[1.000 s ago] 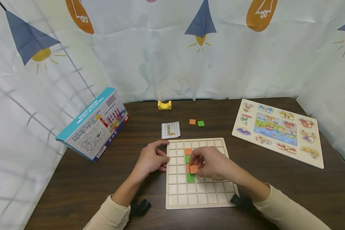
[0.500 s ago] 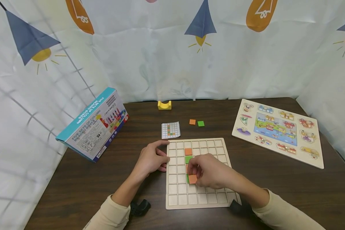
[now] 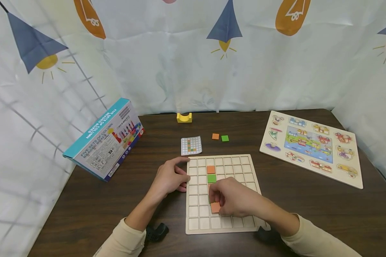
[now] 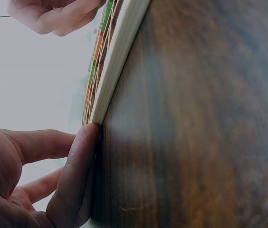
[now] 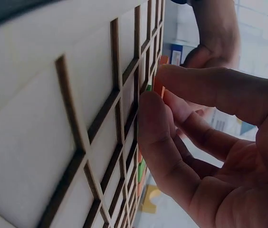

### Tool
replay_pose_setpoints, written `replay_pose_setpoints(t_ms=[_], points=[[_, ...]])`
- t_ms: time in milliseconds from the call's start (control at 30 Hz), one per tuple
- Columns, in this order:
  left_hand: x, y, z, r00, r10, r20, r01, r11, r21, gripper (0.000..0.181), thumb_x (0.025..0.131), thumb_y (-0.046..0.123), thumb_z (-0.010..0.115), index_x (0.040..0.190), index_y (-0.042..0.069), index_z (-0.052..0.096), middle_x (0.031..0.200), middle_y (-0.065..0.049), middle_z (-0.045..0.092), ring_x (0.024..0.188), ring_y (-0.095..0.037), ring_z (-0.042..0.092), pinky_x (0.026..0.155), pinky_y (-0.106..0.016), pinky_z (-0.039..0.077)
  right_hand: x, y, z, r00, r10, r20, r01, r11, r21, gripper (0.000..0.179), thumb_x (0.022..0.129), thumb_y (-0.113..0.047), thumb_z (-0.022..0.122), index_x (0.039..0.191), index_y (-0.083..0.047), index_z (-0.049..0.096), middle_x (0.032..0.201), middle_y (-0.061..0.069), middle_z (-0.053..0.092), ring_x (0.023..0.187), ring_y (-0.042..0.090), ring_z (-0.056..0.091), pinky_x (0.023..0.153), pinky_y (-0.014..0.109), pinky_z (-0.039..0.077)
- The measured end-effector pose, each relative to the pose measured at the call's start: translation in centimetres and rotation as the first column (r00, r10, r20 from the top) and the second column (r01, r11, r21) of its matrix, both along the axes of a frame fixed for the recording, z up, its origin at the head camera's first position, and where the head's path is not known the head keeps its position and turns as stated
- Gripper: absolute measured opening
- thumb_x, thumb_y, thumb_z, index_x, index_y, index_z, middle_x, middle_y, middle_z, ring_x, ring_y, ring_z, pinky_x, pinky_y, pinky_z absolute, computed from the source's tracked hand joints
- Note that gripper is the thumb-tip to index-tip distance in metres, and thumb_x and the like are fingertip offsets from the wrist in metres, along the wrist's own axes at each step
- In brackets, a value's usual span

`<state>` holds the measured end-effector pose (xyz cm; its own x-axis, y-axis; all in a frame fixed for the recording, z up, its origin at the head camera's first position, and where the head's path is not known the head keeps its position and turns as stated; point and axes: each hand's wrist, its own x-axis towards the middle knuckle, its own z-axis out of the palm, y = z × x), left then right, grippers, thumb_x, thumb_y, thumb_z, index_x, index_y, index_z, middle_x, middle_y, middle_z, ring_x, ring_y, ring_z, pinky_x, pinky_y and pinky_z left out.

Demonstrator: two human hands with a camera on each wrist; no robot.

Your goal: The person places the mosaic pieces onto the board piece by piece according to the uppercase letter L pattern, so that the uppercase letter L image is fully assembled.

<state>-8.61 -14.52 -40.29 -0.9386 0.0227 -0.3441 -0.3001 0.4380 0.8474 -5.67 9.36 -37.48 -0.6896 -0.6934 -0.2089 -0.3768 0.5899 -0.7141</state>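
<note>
My right hand [image 3: 236,198] pinches a square orange tile [image 3: 215,207] between thumb and fingertips, over the lower middle of a pale wooden grid board [image 3: 194,211]. In the right wrist view that orange tile [image 5: 159,84] stands tilted, close to the grid. Up the same column lie an orange tile [image 3: 211,169] and a green tile [image 3: 211,178]. More tiles below them are mostly hidden by the right hand. My left hand [image 3: 168,176] touches the board's left edge; in the left wrist view a fingertip [image 4: 89,133] presses against the board's side.
Behind the board lie a small patterned grid card [image 3: 191,145], a loose orange tile [image 3: 215,136] and a loose green tile [image 3: 224,138]. A yellow curved block [image 3: 184,118] stands farther back. A box [image 3: 106,139] is at left, a picture puzzle board [image 3: 308,171] at right.
The right hand has moved down the column toward the front of the board with the orange tile. The left hand stays at the board's edge.
</note>
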Motion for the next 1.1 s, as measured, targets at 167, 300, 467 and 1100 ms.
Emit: replay_pose_setpoints(t_ms=[167,300,467,1100], points=[[0.01,0.00,-0.02,1.000,0.000,-0.006,0.000,1.000,0.001,0.059,0.087,-0.001,0.078,0.141,0.018,0.064,0.091,-0.013,0.068,0.055,-0.019,0.071,0.052,-0.037,0.064,0.11,-0.07,-0.11,0.999,0.024,-0.021,-0.024,1.000,0.015,0.033,0.068,0.011,0.077,0.081,-0.017,0.065,0.073,-0.001,0.060,0.066,0.002,0.049,0.059,0.019,0.047],[0.04,-0.01,-0.02,1.000,0.002,-0.008,-0.002,1.000,0.004,0.059,0.086,-0.002,0.078,0.141,0.018,0.064,0.090,-0.013,0.068,0.055,-0.020,0.071,0.051,-0.038,0.064,0.25,-0.09,-0.20,0.999,0.034,-0.025,-0.034,0.999,0.021,0.034,0.066,0.012,0.077,0.080,-0.016,0.065,0.072,-0.001,0.059,0.066,0.002,0.049,0.058,0.019,0.046],[0.02,0.00,-0.05,1.000,0.003,-0.005,-0.003,1.000,0.002,0.059,0.086,-0.001,0.078,0.140,0.018,0.064,0.091,-0.013,0.068,0.055,-0.019,0.071,0.052,-0.037,0.064,0.42,-0.15,-0.28,0.999,0.038,-0.038,-0.037,0.999,0.027,0.036,0.064,0.014,0.075,0.080,-0.016,0.065,0.072,-0.001,0.059,0.065,0.002,0.048,0.057,0.019,0.045],[0.07,0.06,0.07,1.000,0.005,-0.007,-0.005,1.000,-0.004,0.059,0.086,-0.001,0.078,0.140,0.018,0.064,0.091,-0.014,0.068,0.055,-0.020,0.071,0.052,-0.038,0.064,0.40,-0.26,-0.53,0.997,0.049,-0.066,-0.048,0.999,0.016,0.036,0.063,0.014,0.076,0.080,-0.016,0.065,0.071,-0.002,0.059,0.064,0.002,0.047,0.057,0.019,0.045]])
